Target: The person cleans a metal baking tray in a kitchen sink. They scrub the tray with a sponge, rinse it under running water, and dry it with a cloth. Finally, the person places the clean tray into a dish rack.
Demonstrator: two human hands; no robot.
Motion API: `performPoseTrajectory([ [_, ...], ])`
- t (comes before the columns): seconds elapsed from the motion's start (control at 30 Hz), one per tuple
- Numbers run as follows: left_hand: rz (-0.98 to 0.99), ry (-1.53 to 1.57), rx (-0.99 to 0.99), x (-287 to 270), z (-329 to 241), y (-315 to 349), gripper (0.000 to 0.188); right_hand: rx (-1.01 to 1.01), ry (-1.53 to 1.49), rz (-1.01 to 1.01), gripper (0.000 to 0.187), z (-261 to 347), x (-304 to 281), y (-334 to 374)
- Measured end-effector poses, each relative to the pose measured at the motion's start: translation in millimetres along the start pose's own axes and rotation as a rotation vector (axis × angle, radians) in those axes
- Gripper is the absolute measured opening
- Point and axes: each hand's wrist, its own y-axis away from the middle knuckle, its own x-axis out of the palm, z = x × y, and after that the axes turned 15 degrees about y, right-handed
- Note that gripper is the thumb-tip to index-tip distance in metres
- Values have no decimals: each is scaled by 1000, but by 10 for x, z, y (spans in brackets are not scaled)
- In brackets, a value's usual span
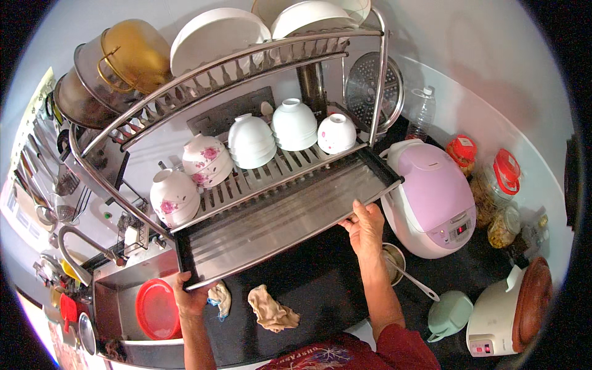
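Observation:
A flat stainless drip tray (277,217) with black ends is pulled out partway from under a metal dish rack (378,92). My left hand (189,297) grips its near left corner, thumb on the edge. Toward the right end, my right hand (365,227) pinches the front edge, most fingers hidden underneath. Just above the tray, upside-down bowls stand on the slatted shelf: flowered bowls (175,196), stacked white bowls (293,126) and a small flowered bowl (337,134). A crumpled tan cloth (271,309) and a smaller cloth (221,300) lie on the black counter below.
A pink rice cooker (431,191) stands close to my right hand, with a pan holding a ladle (419,286) before it. Farther right are a green mug (450,314), a cream cooker (493,311) and lidded jars (505,176). At left, a sink holds a red basin (157,308).

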Motion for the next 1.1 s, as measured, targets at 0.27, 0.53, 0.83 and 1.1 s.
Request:
performPoseTrajectory([
  [0.27,-42,-30,35,17,-47,-138,41,49,40,17,22,3,98,-63],
  [0.53,59,0,-6,77,-148,-361,42,39,20,51,19,-91,192,-187],
  [0.83,-329,-228,504,127,-21,-622,65,62,36,-38,24,-141,329,-393],
  [1.1,-298,-481,1116,18,-51,-830,48,47,95,-21,21,-258,330,-515],
])
